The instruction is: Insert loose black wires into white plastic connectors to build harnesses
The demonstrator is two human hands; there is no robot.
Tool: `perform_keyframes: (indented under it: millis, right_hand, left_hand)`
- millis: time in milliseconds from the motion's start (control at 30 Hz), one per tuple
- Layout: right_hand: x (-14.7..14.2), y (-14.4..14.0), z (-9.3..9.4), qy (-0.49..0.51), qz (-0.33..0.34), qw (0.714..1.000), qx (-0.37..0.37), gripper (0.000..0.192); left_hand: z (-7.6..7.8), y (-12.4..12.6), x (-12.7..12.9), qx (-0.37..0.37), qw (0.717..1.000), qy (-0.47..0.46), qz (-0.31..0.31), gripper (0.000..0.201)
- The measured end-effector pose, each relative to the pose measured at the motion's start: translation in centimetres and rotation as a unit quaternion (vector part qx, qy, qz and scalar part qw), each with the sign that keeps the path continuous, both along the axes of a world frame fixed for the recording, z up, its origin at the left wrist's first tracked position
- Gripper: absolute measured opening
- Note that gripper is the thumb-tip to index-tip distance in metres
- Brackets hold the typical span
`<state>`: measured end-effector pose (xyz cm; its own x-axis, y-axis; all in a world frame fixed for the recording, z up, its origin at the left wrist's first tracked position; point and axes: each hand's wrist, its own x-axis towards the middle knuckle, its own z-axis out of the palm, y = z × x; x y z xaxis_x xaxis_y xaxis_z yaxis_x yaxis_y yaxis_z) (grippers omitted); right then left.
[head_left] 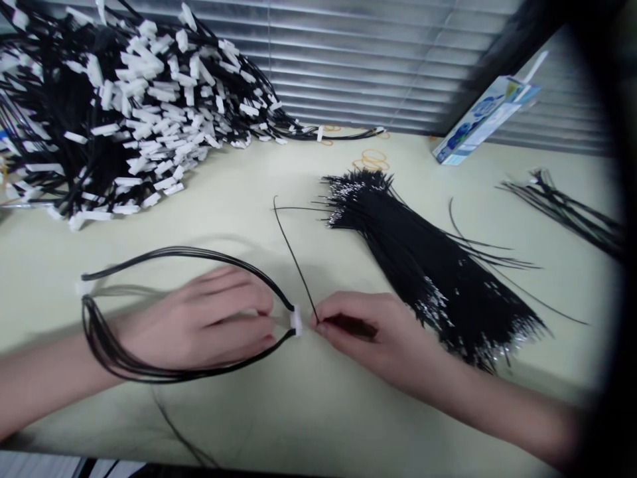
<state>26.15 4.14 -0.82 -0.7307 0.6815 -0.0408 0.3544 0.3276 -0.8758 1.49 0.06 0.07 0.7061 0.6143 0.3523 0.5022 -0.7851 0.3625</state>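
Left hand (209, 325) lying palm-down, fingers extended, pinching white connector (296, 320) at fingertips; looped black wires (149, 312) trailing back around wrist. Right hand (368, 332) knuckles-up, thumb and forefinger clenched on single black wire (293, 255), tip just beside connector.

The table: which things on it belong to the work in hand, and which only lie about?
In hand:
left hand holding white connector with looped black wires
right hand pinching single black wire
loose wire bundle

Lying about:
finished harness pile
rubber bands
blue-white box
small wire bunch
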Motion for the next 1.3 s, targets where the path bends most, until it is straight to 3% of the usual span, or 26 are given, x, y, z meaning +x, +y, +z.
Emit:
perform_keyframes:
  millis: [100,267,367,433,567,733,933,1133,1300]
  right_hand:
    - [0.0,-0.1,-0.2,-0.004,0.002,1.0,0.019,0.013]
    - [0.1,-0.3,-0.3,0.016,0.01,0.999,0.031,0.011]
    - [0.1,-0.5,-0.4,0.037,0.025,0.998,0.053,0.011]
    - [0.0,-0.6,-0.5,0.052,0.043,0.994,0.083,0.012]
    - [0.0,-0.7,-0.9,0.07,0.069,0.984,0.152,0.014]
    - [0.2,-1.1,-1.0,0.019,0.131,0.957,0.26,0.019]
    - [0.3,-1.0,-0.7,-0.001,0.144,0.955,0.259,0.016]
    - [0.0,-0.8,-0.8,0.015,0.133,0.956,0.259,0.021]
    - [0.2,-0.8,-0.9,0.028,0.135,0.954,0.267,0.02]
  left_hand:
    - [0.1,0.3,0.6,0.055,0.995,0.049,-0.064,0.01]
    - [-0.1,0.2,1.3,0.061,0.997,0.035,-0.04,0.005]
    - [-0.1,0.0,1.4,0.037,0.998,0.042,-0.037,0.017]
    - [0.0,0.1,1.4,0.03,0.998,0.034,-0.034,0.022]
    - [0.3,0.0,1.9,0.048,0.998,0.014,-0.039,0.012]
    - [0.5,-0.8,2.6,0.015,1.0,-0.01,0.0,0.018]
    - [-0.2,-0.9,1.5,0.099,0.992,0.028,-0.071,0.019]
    - [-0.8,-0.6,-0.2,0.058,0.986,0.093,-0.122,0.037]
    - [-0.6,-0.7,-0.3,0.007,0.994,0.094,-0.062,0.041]
